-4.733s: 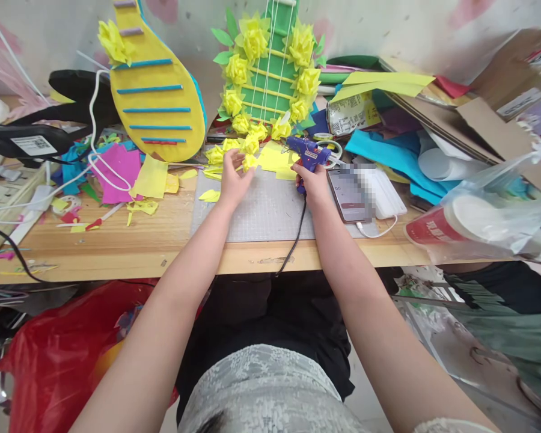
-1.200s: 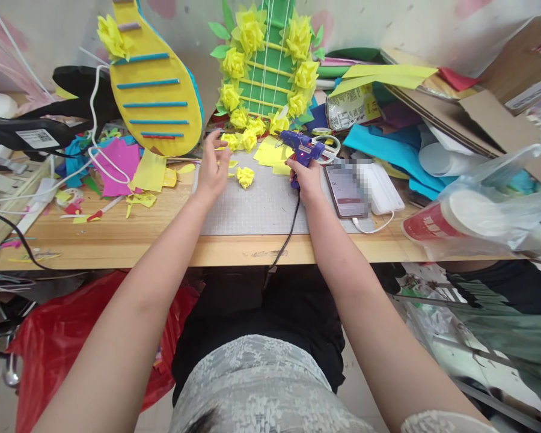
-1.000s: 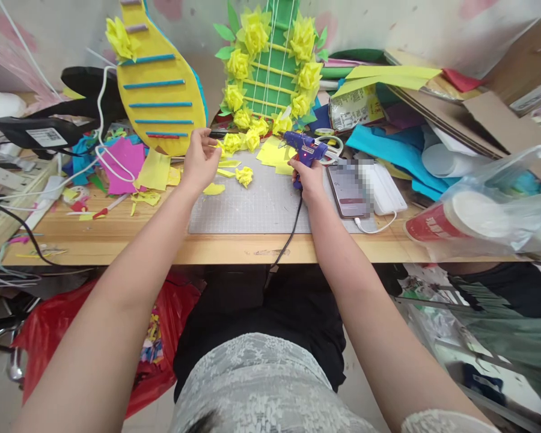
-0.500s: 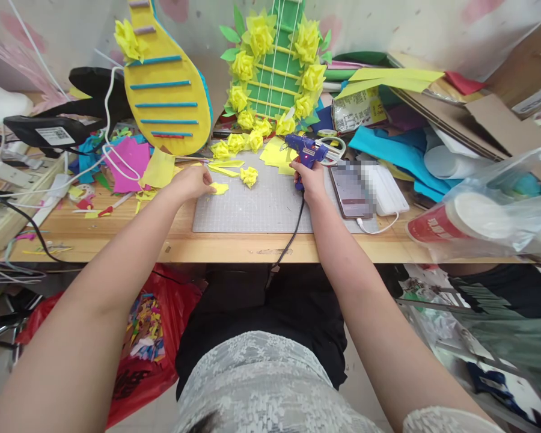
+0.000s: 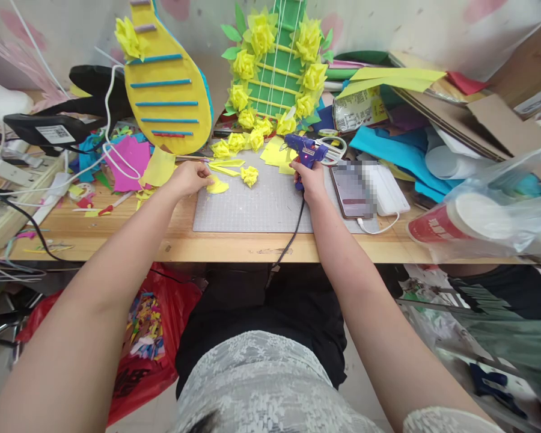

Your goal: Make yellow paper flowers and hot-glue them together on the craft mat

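Note:
My right hand point(image 5: 310, 179) is wrapped round the handle of a blue glue gun point(image 5: 305, 150), whose black cord runs down off the table edge. Between the fingertips of my left hand point(image 5: 193, 178) is the edge of a small yellow paper piece point(image 5: 218, 185), over the left side of the grey cutting mat point(image 5: 252, 213). Just right of that piece lies a yellow paper flower point(image 5: 249, 175). Yellow paper strips point(image 5: 225, 164) lie behind it. More finished flowers point(image 5: 237, 142) sit in a row at the back of the mat.
A yellow instrument-shaped board point(image 5: 169, 96) and a green one with flowers point(image 5: 275, 78) lean at the back wall. A phone point(image 5: 349, 195), power bank point(image 5: 390, 189) and bagged cup point(image 5: 455, 219) stand right. Paper and cardboard point(image 5: 451, 114) are piled behind.
My left hand has tilted the yellow paper piece so more of its face shows, the fingers shifting slightly up. The right hand and glue gun have stayed almost still.

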A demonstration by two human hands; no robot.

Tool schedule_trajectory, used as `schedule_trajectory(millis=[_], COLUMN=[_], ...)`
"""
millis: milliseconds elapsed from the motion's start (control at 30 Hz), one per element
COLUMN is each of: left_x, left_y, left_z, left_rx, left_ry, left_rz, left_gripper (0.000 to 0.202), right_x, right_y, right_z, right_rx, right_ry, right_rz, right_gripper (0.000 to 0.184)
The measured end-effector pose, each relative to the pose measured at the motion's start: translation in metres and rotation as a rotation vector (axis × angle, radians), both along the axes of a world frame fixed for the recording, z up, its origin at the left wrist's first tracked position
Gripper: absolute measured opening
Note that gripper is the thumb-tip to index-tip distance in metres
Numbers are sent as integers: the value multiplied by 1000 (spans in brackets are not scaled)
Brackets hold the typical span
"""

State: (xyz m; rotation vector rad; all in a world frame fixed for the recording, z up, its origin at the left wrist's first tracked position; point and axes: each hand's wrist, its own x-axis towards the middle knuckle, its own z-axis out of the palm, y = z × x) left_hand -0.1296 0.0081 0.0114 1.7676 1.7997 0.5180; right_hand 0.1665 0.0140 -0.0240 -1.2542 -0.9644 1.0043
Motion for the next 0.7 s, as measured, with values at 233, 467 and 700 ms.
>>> schedule_trajectory(millis=[233,467,700], left_x=[5,6,43], left_y=[-5,-8,-14], left_z=[17,20,16], left_rx=[-27,89,127], left_ry=[171,29,-306], left_rz=[-19,75,153], left_gripper=[26,18,15], right_x=[-2,-3,-5], right_y=[-2,-4,-24], right_z=[3,4,21], right_rx=[-29,-2,21], right_ry=[-34,-23,-78], right_rz=[6,52,463], right_gripper=[16,17,36])
